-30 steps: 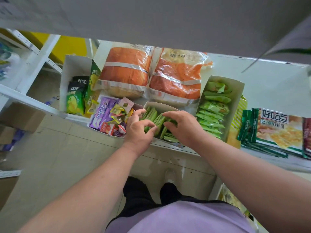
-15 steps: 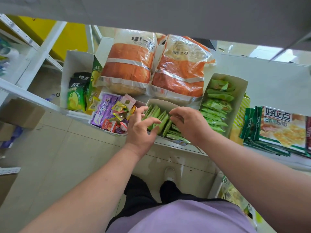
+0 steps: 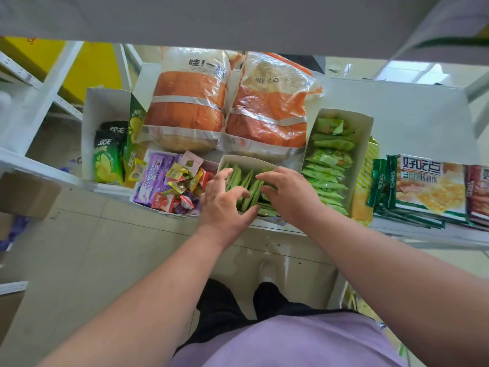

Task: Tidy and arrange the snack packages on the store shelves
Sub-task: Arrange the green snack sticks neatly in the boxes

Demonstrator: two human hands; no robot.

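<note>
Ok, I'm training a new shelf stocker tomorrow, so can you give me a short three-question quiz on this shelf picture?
1. True or false: both hands are in the same box of green packets.
2. What lies directly behind that box? A) two big orange bread bags B) green chip bags C) cookie packs
3. Fill in: the tray of mixed candies sits to the ____ of that box.

Key
1. True: the left hand and right hand both have their fingers among the green packets.
2. A: the orange bread bags lie behind it.
3. Left.
</note>
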